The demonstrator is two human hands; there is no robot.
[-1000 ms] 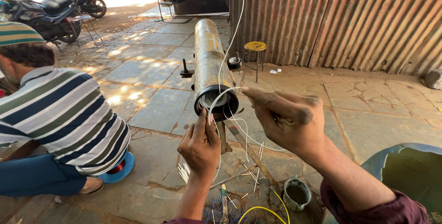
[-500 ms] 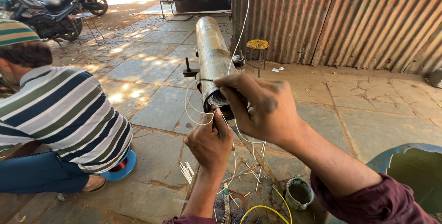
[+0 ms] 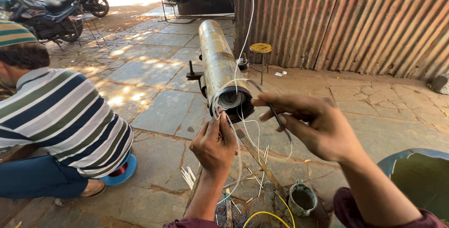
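The left hand (image 3: 214, 144) is raised beneath the open end of a metal cylinder (image 3: 219, 69), fingers pinched on a thin white string (image 3: 237, 155) that hangs from the cylinder's mouth. The right hand (image 3: 314, 126) is held just to the right of that mouth, fingers closed on a thin dark needle-like tool (image 3: 279, 120), with the same string looping below it. The cylinder lies horizontally on a clamp stand, open end facing the camera, with white windings (image 3: 232, 100) visible inside. Judged from its look, the cylinder is heavy, rigid and smooth-sided, better left in its clamp than lifted; the string is light, limp and prone to snagging, best taken in a fingertip pinch close to the mouth; the windings appear delicate. Below the hands, short white strips (image 3: 188, 176), a small grey pot (image 3: 302, 199) and a yellow wire (image 3: 264, 215) crowd the stone floor (image 3: 154, 101) and the stand's base. To the left a person in a striped shirt (image 3: 61, 120) crouches near a blue spool of copper wire (image 3: 120, 171), well apart from the cylinder. A corrugated metal wall (image 3: 346, 22) stands behind, with a small stool (image 3: 260, 50) in front of it and motorcycles (image 3: 56, 3) at upper left. A blue-rimmed tub (image 3: 411, 155) sits at lower right.
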